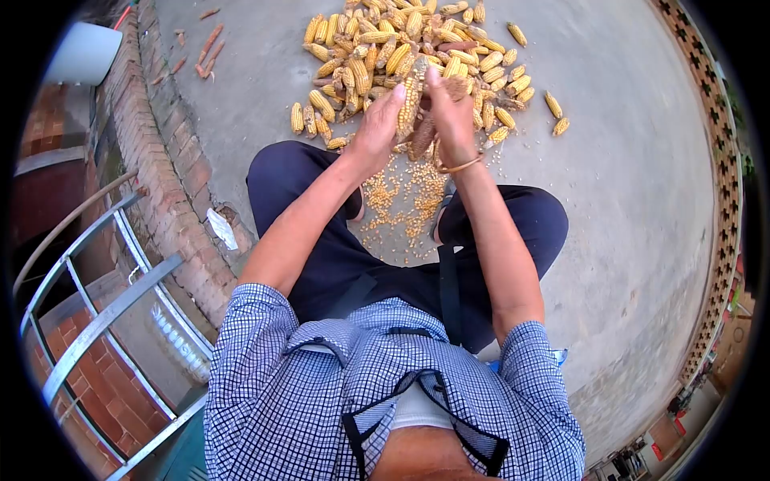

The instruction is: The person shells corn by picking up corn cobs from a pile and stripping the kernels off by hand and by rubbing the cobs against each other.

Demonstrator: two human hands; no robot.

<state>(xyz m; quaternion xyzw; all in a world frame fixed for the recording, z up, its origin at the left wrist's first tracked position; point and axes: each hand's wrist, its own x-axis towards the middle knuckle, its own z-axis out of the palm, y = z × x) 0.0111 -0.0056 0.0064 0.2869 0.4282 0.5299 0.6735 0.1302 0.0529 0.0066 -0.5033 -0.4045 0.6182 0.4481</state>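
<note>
My left hand (377,132) is closed around a corn cob (411,100) with yellow kernels, held upright between my hands. Against its right side my right hand (454,120), with a bangle at the wrist, is closed on a reddish-brown bare cob (424,135). Just beyond both hands lies a heap of yellow corn cobs (377,48) on the concrete. Loose kernels (409,200) are scattered on the ground below my hands, between my feet.
Several bare cobs (210,52) lie at the upper left beside a brick edge (156,160). A white bucket (87,53) stands at the far upper left. Metal railing (104,321) is at the left, and a patterned wall (726,184) curves along the right.
</note>
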